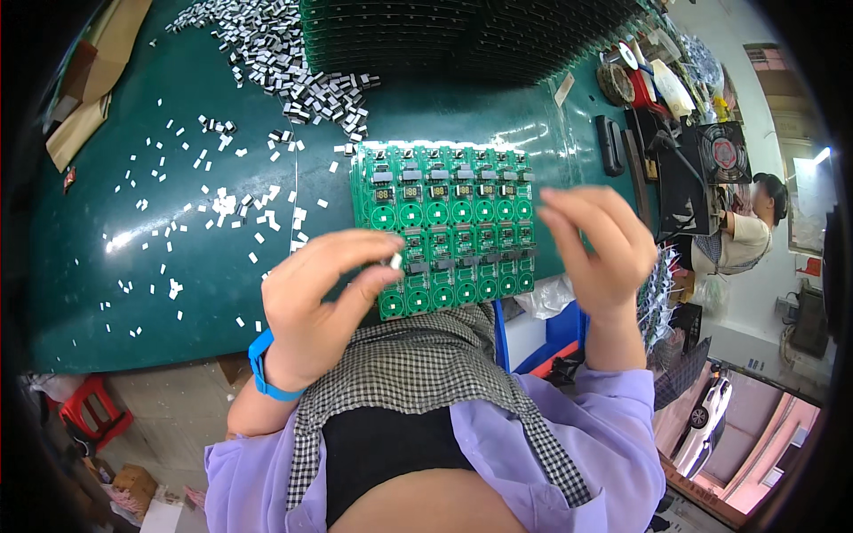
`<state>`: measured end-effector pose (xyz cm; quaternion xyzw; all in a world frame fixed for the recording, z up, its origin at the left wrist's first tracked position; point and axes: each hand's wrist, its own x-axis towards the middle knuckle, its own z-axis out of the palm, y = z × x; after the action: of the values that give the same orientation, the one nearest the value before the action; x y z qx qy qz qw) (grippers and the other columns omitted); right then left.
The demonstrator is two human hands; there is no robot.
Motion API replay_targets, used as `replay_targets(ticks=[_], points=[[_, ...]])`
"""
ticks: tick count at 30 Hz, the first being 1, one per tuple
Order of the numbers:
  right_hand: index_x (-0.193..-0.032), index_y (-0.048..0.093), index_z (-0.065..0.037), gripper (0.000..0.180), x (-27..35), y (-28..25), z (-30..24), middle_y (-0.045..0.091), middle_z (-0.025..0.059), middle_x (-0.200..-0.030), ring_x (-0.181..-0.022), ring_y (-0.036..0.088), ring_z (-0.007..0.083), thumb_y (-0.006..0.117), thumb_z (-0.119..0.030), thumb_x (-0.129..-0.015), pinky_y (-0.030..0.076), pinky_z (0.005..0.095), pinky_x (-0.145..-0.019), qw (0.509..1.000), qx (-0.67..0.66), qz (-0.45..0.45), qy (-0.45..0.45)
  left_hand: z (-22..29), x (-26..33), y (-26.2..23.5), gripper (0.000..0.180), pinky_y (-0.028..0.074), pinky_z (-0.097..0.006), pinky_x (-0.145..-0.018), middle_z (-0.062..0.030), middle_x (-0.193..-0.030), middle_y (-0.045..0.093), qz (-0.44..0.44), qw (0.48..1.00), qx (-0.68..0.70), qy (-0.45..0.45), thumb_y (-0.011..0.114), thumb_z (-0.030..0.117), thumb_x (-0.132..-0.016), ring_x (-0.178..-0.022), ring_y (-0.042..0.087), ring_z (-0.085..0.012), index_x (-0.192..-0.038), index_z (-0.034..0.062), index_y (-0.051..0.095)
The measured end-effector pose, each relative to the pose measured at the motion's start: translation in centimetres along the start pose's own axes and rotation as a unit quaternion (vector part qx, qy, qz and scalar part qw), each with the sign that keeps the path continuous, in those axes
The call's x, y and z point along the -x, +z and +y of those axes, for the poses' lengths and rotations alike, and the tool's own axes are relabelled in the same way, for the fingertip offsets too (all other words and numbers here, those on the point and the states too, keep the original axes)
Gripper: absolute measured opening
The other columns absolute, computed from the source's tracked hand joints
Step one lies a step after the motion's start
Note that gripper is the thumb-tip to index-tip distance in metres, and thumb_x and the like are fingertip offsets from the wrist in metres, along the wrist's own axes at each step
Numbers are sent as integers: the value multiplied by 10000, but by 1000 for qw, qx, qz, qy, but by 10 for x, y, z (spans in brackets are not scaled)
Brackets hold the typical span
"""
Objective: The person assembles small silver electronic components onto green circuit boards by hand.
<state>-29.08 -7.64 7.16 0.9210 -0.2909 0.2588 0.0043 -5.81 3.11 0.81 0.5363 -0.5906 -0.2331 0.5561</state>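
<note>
A panel of joined green circuit boards (pixel 437 213) lies at the table's near edge in front of me. Its upper row carries several small black digit displays (pixel 439 192); the lower row shows grey parts across its middle. My left hand (pixel 324 280), with a blue band at the wrist, is over the panel's left edge. Thumb and forefinger pinch a small white piece (pixel 395 261). To the right of the panel my right hand (pixel 604 244) is raised, its thumb and fingertips drawn together and slightly blurred. Whatever lies between them is too small to make out.
Small black-and-white blocks (pixel 275 58) are heaped at the far left, and white bits (pixel 235 206) lie scattered nearer. Stacked green boards (pixel 462 40) stand at the back. A black case (pixel 609 145) and a fan (pixel 725 153) are on the right, with another person (pixel 742 235) beyond.
</note>
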Motion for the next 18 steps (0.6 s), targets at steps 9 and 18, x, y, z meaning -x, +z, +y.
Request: replay_targets(ticks=[9,18], points=[[-980,679,2,344,22,32,-62,673,108,-876,-716,667,217,798,-49,-662,546,289,-599,949,-312,40,6,21,3,11,180,528,-289,-657,-113,-838,675,-111,970,208,-65,745,6,-738,-739,661,-215,-906,-9,681],[-928,691,-4,225,20,28,-55,685,108,-892,-804,676,211,756,24,-715,549,292,-656,910,-403,4,100,16,4,11,206,539,-288,-666,-116,-878,689,-97,973,204,-48,718,-15,-764,-772,679,-199,-968,-14,688]])
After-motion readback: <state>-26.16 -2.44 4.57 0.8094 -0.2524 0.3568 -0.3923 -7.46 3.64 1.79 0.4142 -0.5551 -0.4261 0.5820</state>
